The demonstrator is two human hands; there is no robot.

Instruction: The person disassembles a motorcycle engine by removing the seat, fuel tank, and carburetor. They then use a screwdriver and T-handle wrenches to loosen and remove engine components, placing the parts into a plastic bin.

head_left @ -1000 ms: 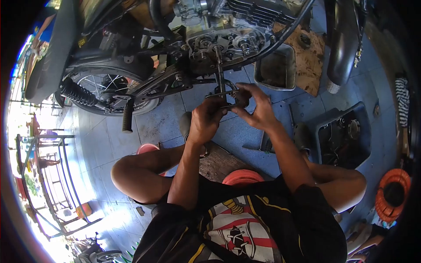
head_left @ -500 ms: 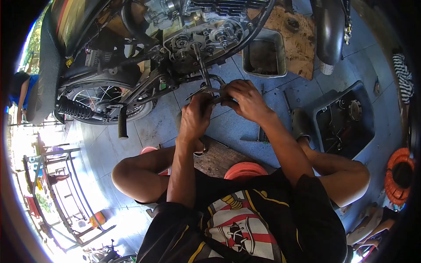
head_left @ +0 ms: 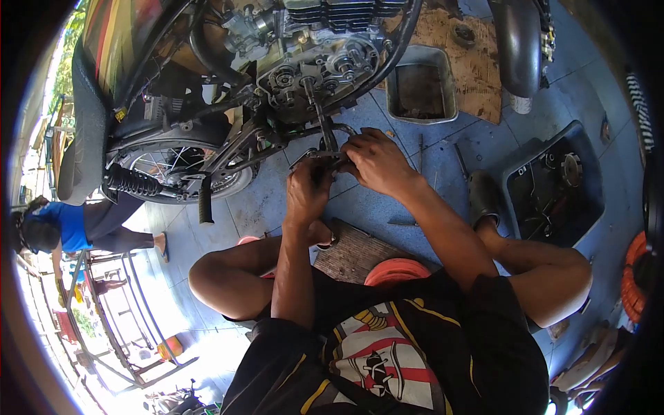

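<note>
My left hand (head_left: 308,192) and my right hand (head_left: 379,163) are close together in front of a motorcycle engine (head_left: 325,66) with its side cover off. Their fingers are closed around a small dark metal part (head_left: 336,160), mostly hidden by the fingers; I cannot tell its kind. A long metal shaft (head_left: 319,114) sticks out of the engine towards my hands, its near end right by my fingertips. Gears and a round hub (head_left: 346,63) show in the uncovered engine case. The foot peg (head_left: 205,200) juts out to the left of my left hand.
An oil-stained metal pan (head_left: 453,104) sits on the tiles beside cardboard (head_left: 484,76). To the right is a grey tub (head_left: 598,187) holding metal parts. A tool (head_left: 462,160) lies near my shoe. Another person in a blue shirt (head_left: 72,225) bends by a metal rack (head_left: 131,304) at left.
The view has shifted slightly left. The person in blue has come further into view. My hands stay together on the dark part, their fingers a little rearranged.
</note>
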